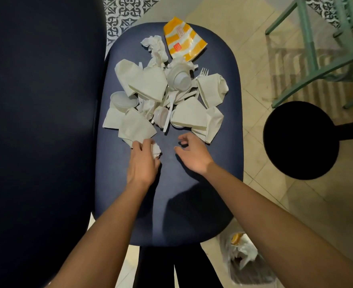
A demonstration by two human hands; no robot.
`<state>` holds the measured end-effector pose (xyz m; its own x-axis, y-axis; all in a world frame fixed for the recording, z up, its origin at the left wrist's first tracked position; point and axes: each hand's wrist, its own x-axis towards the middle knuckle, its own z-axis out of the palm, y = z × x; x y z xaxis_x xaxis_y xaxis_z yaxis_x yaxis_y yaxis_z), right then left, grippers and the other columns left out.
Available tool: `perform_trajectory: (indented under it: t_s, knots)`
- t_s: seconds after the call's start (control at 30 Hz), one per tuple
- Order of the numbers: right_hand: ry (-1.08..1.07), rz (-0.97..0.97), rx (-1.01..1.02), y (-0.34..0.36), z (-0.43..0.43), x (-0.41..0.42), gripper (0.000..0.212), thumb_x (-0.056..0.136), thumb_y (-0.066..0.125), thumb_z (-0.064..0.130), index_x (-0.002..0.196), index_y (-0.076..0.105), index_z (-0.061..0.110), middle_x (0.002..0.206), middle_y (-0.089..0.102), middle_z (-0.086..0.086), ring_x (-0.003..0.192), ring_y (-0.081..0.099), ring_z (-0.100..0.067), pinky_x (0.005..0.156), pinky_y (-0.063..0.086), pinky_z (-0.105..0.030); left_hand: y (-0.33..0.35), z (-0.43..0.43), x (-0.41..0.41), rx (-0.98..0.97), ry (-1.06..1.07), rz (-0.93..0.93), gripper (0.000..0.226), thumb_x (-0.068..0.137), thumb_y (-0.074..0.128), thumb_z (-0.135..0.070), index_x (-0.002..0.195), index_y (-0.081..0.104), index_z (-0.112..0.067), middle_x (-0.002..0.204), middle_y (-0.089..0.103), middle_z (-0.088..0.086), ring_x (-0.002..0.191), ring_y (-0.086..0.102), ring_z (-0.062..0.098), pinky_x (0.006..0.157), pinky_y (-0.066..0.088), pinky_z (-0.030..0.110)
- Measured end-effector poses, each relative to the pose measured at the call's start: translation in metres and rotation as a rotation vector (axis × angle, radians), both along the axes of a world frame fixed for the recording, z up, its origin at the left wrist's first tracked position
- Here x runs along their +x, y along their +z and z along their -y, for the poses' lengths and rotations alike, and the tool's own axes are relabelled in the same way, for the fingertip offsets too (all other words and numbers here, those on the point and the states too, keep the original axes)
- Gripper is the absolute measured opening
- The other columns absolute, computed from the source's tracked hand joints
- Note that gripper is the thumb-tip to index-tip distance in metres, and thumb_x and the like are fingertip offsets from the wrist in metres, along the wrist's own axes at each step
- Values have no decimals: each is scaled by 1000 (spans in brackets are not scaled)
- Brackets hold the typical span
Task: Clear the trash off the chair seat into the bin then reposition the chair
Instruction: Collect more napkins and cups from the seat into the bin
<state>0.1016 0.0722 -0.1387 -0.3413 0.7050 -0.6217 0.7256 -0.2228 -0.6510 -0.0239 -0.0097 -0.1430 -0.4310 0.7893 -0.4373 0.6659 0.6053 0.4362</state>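
Note:
A dark blue chair seat [171,194] fills the middle of the view. A heap of trash lies on its far half: white napkins [148,82], small plastic cups [180,79], a white plastic spoon [169,113], a fork [203,72] and an orange and white wrapper [184,41]. My left hand [143,163] grips a crumpled white tissue [156,150] at the heap's near edge. My right hand [193,153] hovers just right of it with fingers loosely curled, holding nothing, close to a folded napkin [211,125].
The chair's dark backrest [40,121] covers the left side. A clear bin bag [242,256] with some trash in it lies on the tiled floor at lower right. A round black stool [300,140] stands to the right, with green chair legs [308,48] behind it.

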Motion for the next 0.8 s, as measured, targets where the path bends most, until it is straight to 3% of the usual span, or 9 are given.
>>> perform_trajectory:
  t_s: [0.17,0.3,0.47,0.57,0.7,0.8]
  knots:
    - [25,-69,45,8,-4,-25,36,92,55,19,125,48,10,120,49,-3,97,46,-10,87,38,-20,10,7,-15,61,79,51,24,89,51,-14,113,52,-13,112,34,7,85,49,26,74,41,32]
    - [103,-85,172,12,-3,-54,42,89,59,19,128,47,9,124,49,-6,113,48,-17,96,40,-25,18,16,-33,161,177,52,20,85,56,-12,105,55,-9,111,40,9,79,49,25,75,41,34]
    - [269,-4,352,6,1,-94,70,81,68,28,140,34,12,140,37,-8,131,33,-24,109,31,-35,29,21,-49,323,357,19,8,75,60,-2,82,57,-5,94,41,5,73,43,13,66,35,18]
    - [358,92,461,1,7,-115,84,78,69,43,144,28,13,147,30,-10,136,25,-28,113,25,-39,31,20,-57,336,388,57,12,74,57,2,72,53,-9,94,37,4,69,41,5,61,34,8]
    - [432,233,531,-8,12,-121,88,76,70,43,144,25,11,142,35,-11,131,30,-29,107,27,-37,28,17,-63,350,385,50,8,78,56,2,72,58,-4,96,41,2,79,43,11,71,32,10]
    - [396,238,583,-12,17,-120,90,72,74,39,143,26,10,131,44,-10,121,39,-29,101,31,-37,24,17,-69,320,361,48,7,82,53,0,78,58,-2,92,47,2,79,45,13,69,28,10]
